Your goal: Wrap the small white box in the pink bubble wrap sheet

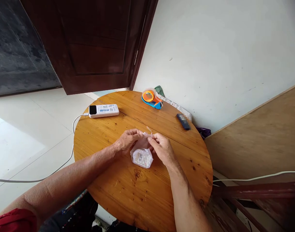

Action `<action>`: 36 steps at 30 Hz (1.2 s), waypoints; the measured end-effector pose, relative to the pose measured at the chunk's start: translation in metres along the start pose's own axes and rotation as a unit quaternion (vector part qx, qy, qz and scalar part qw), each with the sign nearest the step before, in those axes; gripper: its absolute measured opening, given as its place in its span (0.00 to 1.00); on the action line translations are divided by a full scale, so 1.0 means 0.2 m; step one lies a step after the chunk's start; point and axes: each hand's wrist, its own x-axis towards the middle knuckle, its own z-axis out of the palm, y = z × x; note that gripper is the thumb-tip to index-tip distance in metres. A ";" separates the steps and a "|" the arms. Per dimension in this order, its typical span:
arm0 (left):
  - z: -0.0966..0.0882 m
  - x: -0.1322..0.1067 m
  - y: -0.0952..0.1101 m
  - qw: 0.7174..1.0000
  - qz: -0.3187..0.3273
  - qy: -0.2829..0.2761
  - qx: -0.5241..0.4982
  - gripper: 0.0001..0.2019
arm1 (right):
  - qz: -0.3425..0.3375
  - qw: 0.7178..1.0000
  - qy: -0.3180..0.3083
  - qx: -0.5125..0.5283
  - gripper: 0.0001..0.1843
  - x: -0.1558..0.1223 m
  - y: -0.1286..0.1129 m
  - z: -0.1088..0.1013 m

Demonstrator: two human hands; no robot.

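Observation:
Over the middle of a round wooden table (142,193), both my hands hold a small clear plastic bag (142,157) with small whitish items inside. My left hand (128,140) is closed, pinching the bag's top edge from the left. My right hand (162,147) is closed too, pinching the same top edge from the right. The bag's bottom rests on the tabletop between my wrists.
A white power bank (103,110) with a white cable (65,161) lies at the table's far left. An orange and blue tape dispenser (151,98) sits at the far edge, a dark small object (183,121) to its right. A wooden board (258,138) leans on the right.

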 end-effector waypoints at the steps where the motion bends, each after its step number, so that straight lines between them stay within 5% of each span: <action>1: 0.00 0.00 0.00 1.000 -0.002 0.004 -0.008 0.17 | 0.020 1.000 -0.004 0.018 0.11 0.00 0.00 -0.01; 9: -0.07 0.09 0.01 0.994 0.032 0.105 -0.015 0.15 | 0.120 0.979 0.038 0.162 0.09 0.04 -0.02 -0.13; 14: -0.09 0.11 0.02 0.993 0.041 0.110 0.004 0.16 | 0.147 0.973 0.050 0.169 0.10 0.05 0.00 -0.18; 21: -0.06 0.10 0.04 0.993 0.054 0.099 0.036 0.17 | 0.136 0.977 0.013 0.165 0.21 0.04 0.00 -0.10; 26: -0.05 0.11 0.05 0.990 0.067 0.106 0.063 0.15 | 0.088 0.982 0.042 0.161 0.19 0.04 0.03 -0.04; 28: -0.06 0.10 0.07 0.976 0.111 0.143 0.122 0.13 | 0.073 0.980 0.058 0.177 0.19 0.05 0.04 -0.04; 31: -0.07 0.06 0.11 0.914 0.220 0.185 0.284 0.13 | 0.064 0.977 0.066 0.191 0.19 0.06 0.05 -0.05; 36: -0.06 -0.01 0.10 0.866 0.209 0.065 0.450 0.19 | 0.023 0.964 0.035 0.263 0.19 0.05 0.02 -0.03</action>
